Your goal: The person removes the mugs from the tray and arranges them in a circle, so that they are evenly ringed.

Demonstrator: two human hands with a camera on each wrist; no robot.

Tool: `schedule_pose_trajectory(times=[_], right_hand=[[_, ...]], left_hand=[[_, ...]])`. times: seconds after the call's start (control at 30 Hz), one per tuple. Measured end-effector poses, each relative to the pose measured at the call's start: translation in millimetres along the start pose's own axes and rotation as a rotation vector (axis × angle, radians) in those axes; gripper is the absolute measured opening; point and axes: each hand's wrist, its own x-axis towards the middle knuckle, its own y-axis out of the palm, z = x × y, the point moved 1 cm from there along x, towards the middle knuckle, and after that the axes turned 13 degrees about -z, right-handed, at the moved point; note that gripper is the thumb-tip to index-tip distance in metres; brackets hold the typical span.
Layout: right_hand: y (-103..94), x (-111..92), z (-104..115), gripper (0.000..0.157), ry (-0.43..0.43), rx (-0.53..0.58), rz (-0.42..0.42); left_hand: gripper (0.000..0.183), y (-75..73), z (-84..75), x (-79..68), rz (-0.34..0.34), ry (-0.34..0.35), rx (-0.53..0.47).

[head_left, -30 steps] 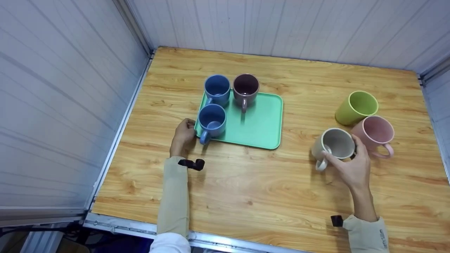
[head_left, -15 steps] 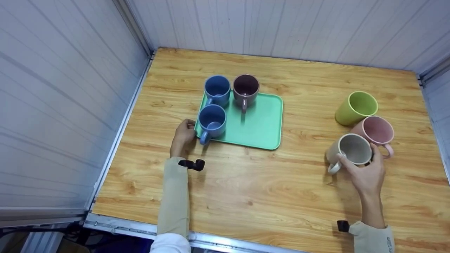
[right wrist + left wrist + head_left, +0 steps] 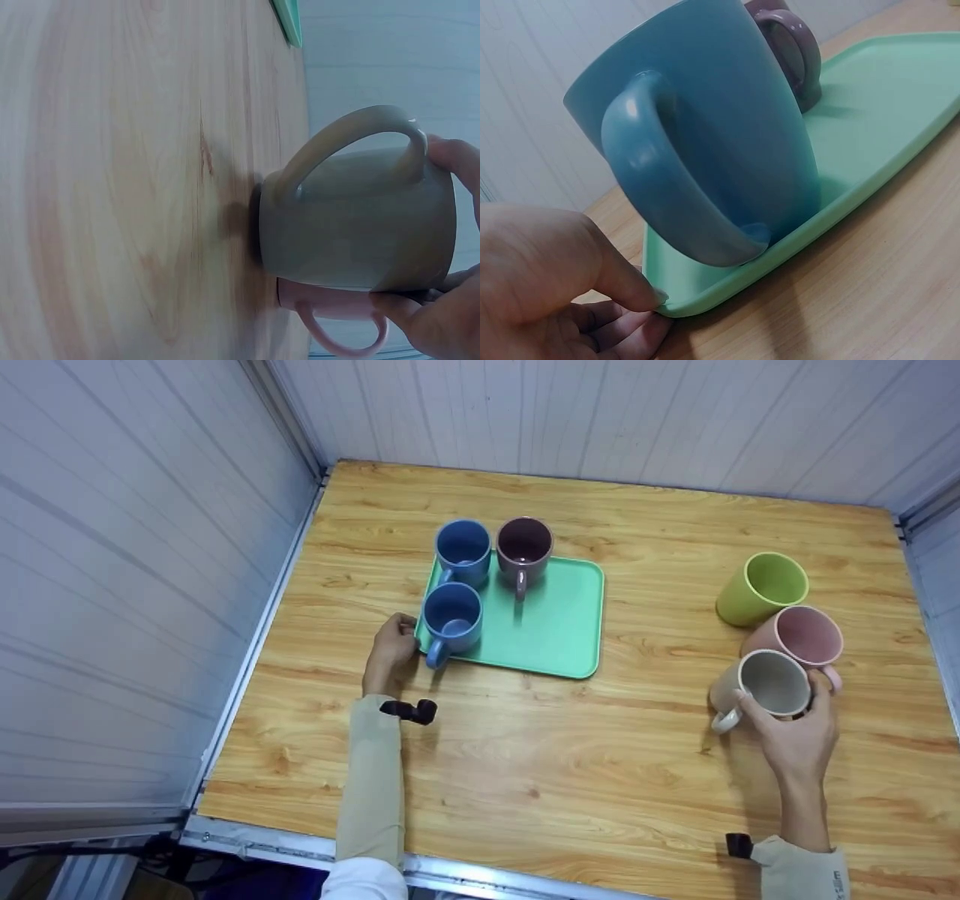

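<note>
My left hand [image 3: 393,649] pinches the near left corner of a green tray [image 3: 555,622], the thumb on its rim in the left wrist view and the other fingers partly hidden under the corner. Two blue mugs, a nearer one [image 3: 727,112] and a farther one [image 3: 463,551], stand along the tray's left side. Beside the farther one is a purple-brown mug [image 3: 525,551]. At the right, my right hand [image 3: 802,742] holds a light grey mug [image 3: 360,225] round its upper part, handle toward the left. A pink mug [image 3: 810,637] stands right behind it.
A yellow-green cup [image 3: 761,589] stands behind the pink mug, close to it. Pale panelled walls [image 3: 600,420] close in the wooden table [image 3: 525,780] at the back and sides. A metal rail [image 3: 255,840] runs along its front edge.
My right hand has carried the light grey mug to the right and slightly nearer, up close to the pink mug. The left hand, tray and mugs on it stay put.
</note>
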Motion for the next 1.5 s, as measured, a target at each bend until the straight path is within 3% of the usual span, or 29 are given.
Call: schedule_pose_trajectory(times=[0.23, 0.4, 0.53, 0.73, 0.83, 0.93, 1.27, 1.5], right_hand=[[-3.1, 2.9, -4.7, 0.078, 0.016, 0.001, -0.002], [-5.2, 5.5, -8.2, 0.078, 0.02, 0.005, 0.006], [-7.6, 8.3, -11.0, 0.078, 0.034, 0.017, 0.026], [-11.7, 11.7, -15.4, 0.082, 0.074, 0.023, 0.05], [-13.3, 12.9, -17.9, 0.083, 0.078, 0.06, 0.063], [-13.2, 14.2, -20.2, 0.084, 0.069, 0.106, 0.072], [-14.0, 14.4, -20.2, 0.084, 0.037, 0.073, 0.067], [-13.2, 16.7, -21.8, 0.084, 0.045, 0.057, 0.12]], left_hand=[[0.032, -0.2, 0.1, -2.8, 0.01, -0.056, -0.045], [0.024, 2.3, 0.8, -3.1, 0.002, -0.107, -0.138], [0.024, 3.2, 0.3, -3.5, -0.006, -0.112, -0.159], [0.031, 2.3, 0.2, -2.3, 0.003, -0.089, -0.11], [0.034, 1.1, 0.8, -0.3, -0.001, -0.013, -0.015], [0.036, 0.5, 1.7, 1.2, -0.002, 0.021, 0.019], [0.036, 0.5, -0.8, -0.3, 0.005, -0.009, -0.007], [0.03, 1.3, -0.7, -3.8, -0.002, -0.062, -0.052]])
